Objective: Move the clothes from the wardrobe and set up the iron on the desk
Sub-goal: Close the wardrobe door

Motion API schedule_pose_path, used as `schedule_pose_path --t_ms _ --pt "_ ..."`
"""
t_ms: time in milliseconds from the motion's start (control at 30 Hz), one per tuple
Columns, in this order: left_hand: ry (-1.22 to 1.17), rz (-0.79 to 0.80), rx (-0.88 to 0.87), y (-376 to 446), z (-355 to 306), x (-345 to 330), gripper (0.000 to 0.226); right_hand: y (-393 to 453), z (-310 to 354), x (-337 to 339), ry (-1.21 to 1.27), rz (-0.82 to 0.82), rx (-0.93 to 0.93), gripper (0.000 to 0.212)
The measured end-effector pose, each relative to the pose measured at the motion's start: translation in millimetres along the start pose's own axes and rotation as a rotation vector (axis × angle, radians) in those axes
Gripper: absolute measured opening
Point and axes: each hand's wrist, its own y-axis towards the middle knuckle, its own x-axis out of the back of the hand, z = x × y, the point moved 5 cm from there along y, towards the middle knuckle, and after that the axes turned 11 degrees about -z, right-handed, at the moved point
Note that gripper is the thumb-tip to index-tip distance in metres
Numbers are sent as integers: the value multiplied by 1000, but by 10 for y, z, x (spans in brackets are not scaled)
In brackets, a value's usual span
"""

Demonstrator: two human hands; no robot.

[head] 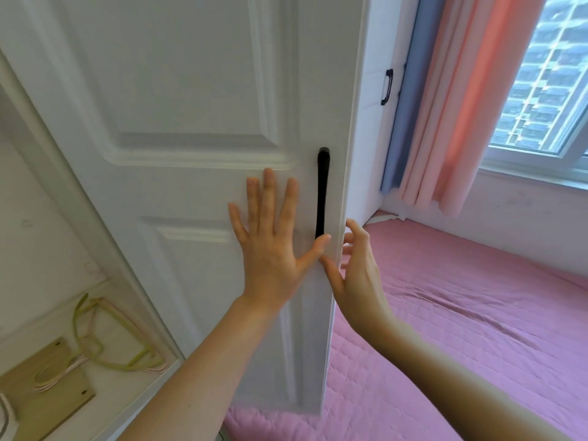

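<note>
A white panelled wardrobe door [191, 122] stands partly swung out, with a long black handle [322, 192] near its right edge. My left hand [273, 240] lies flat on the door face just left of the handle, fingers straight and spread, thumb reaching toward the handle's lower end. My right hand [356, 265] hovers at the door's free edge, fingers loosely bent, thumb near the edge, holding nothing. Inside the wardrobe at lower left lie several green and pink hangers [105, 338] on a white shelf. No clothes and no iron are in view.
A bed with a pink quilted cover [461, 329] fills the right and lower part. Blue and pink curtains [445, 106] hang beside a window [547, 74]. A second wardrobe door with a small black handle [387, 86] stands behind. A wooden board [41, 386] lies in the wardrobe.
</note>
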Motion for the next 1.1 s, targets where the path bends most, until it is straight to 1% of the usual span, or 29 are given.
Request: schedule_pose_path --t_ms 233,300,400,567,700,867,1000,1100 --pt "144 -5 -126 100 216 -507 73 451 -279 -302 -66 -24 10 71" --pt "176 -14 -173 130 313 -590 69 569 -353 -388 -92 -27 33 73" --pt "215 -20 -247 171 462 -675 58 732 -460 -511 -113 -19 39 76" --pt "293 -50 -341 218 709 -832 55 976 -568 -771 -81 12 33 89" --pt "362 -67 -333 313 823 -992 53 1183 -643 -1028 -49 36 41 95" --pt "453 -106 -346 358 997 -1156 55 1419 -747 -1362 -11 54 87 95" --pt "484 -87 -330 418 1107 -1227 55 1572 -854 -1583 57 107 91 94" --pt "491 -38 -338 425 1176 -1239 55 1633 -875 -1706 78 124 110 93"
